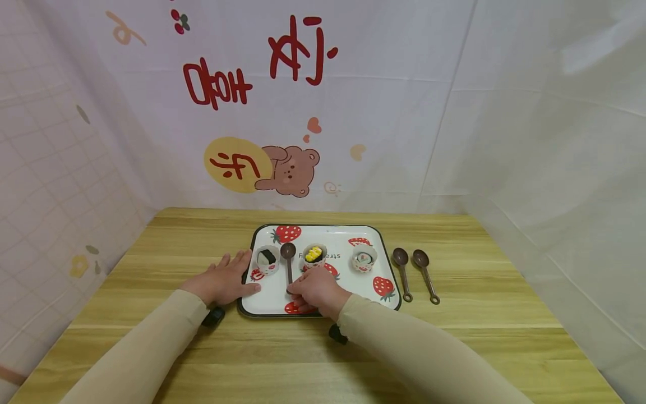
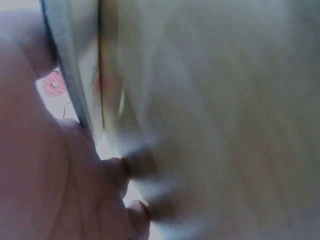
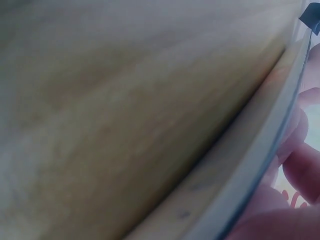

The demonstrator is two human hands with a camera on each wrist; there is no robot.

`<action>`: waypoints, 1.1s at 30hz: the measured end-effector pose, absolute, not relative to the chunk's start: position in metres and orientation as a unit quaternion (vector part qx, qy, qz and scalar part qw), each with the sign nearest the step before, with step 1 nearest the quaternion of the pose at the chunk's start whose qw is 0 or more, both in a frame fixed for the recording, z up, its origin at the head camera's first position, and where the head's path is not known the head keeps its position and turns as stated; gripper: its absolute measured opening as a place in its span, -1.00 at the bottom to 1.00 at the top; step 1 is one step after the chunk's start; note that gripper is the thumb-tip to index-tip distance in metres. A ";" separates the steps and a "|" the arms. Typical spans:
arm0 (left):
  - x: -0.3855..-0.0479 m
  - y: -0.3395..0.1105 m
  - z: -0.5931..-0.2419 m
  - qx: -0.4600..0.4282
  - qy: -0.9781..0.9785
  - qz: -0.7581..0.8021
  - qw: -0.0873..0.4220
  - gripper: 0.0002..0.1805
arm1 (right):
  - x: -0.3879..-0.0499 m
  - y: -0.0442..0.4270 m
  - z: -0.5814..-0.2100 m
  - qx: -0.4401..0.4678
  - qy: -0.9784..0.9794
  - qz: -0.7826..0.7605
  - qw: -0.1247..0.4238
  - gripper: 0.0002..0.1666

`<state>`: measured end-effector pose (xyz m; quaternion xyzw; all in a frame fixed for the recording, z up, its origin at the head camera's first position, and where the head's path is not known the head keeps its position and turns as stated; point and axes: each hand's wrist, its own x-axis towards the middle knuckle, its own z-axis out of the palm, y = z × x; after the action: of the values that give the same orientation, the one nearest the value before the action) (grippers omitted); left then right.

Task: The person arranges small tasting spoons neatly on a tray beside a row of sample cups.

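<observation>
The right hand pinches the handle end of a brown spoon over the left half of a strawberry-print tray, the spoon's bowl pointing to the tray's far edge. The left hand rests across the tray's left edge, fingers extended and thumb apart from them, with the thumb reaching in over the white surface. Three paper cups stand on the tray: the left cup, by the left edge, holds a white piece with a dark band; the middle cup holds a yellow-topped one; the right cup, toward the right edge, holds a pale roll. The spoon's bowl lies between the first two. Two more brown spoons lie on the worktop beside the tray's right edge (their bowls, too, face the worktop's far edge).
</observation>
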<state>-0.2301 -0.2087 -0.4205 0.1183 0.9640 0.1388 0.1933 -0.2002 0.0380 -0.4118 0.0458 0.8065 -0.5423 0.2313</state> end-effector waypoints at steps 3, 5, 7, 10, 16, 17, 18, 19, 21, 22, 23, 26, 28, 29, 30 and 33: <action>-0.230 -0.208 -0.420 0.118 0.964 0.138 0.193 0.16 | -0.200 0.037 -0.412 0.047 0.811 -0.537 0.227 -0.81; -0.230 -0.208 -0.420 0.118 0.964 0.137 0.193 0.16 | -0.200 0.037 -0.413 0.046 0.813 -0.535 0.224 -0.81; -0.229 -0.208 -0.419 0.117 0.964 0.137 0.194 0.16 | -0.200 0.036 -0.413 0.043 0.814 -0.535 0.223 -0.81; -0.229 -0.208 -0.418 0.116 0.964 0.137 0.194 0.16 | -0.199 0.037 -0.414 0.038 0.815 -0.534 0.222 -0.81; -0.229 -0.208 -0.418 0.118 0.964 0.143 0.193 0.16 | -0.199 0.037 -0.413 0.039 0.817 -0.531 0.222 -0.83; -0.229 -0.208 -0.418 0.118 0.963 0.143 0.193 0.16 | -0.199 0.037 -0.412 0.040 0.818 -0.530 0.222 -0.84; -0.228 -0.208 -0.418 0.119 0.963 0.144 0.193 0.16 | -0.199 0.037 -0.412 0.041 0.819 -0.528 0.222 -0.84; -0.228 -0.208 -0.417 0.120 0.963 0.145 0.193 0.16 | -0.199 0.037 -0.412 0.043 0.819 -0.527 0.224 -0.84; -0.228 -0.208 -0.417 0.120 0.963 0.144 0.193 0.16 | -0.199 0.037 -0.412 0.043 0.822 -0.523 0.224 -0.84; -0.228 -0.208 -0.417 0.120 0.963 0.144 0.194 0.16 | -0.199 0.037 -0.412 0.043 0.823 -0.520 0.224 -0.84; -0.228 -0.208 -0.416 0.120 0.963 0.143 0.194 0.16 | -0.199 0.038 -0.412 0.043 0.824 -0.518 0.224 -0.84; -0.227 -0.207 -0.416 0.120 0.963 0.141 0.194 0.15 | -0.199 0.038 -0.411 0.040 0.826 -0.516 0.225 -0.84; -0.227 -0.208 -0.417 0.121 0.963 0.141 0.194 0.15 | -0.199 0.038 -0.412 0.039 0.825 -0.516 0.225 -0.84; -0.227 -0.208 -0.417 0.121 0.963 0.141 0.194 0.15 | -0.199 0.038 -0.412 0.039 0.825 -0.517 0.225 -0.84; -0.227 -0.208 -0.417 0.121 0.963 0.141 0.194 0.14 | -0.199 0.038 -0.412 0.038 0.825 -0.517 0.225 -0.84; -0.228 -0.208 -0.418 0.122 0.963 0.142 0.193 0.14 | -0.200 0.038 -0.414 0.038 0.825 -0.517 0.225 -0.85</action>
<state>-0.2276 -0.2082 -0.4181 0.1216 0.9632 0.1418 0.1932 -0.2001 0.0377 -0.4135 0.0384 0.8248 -0.5173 0.2251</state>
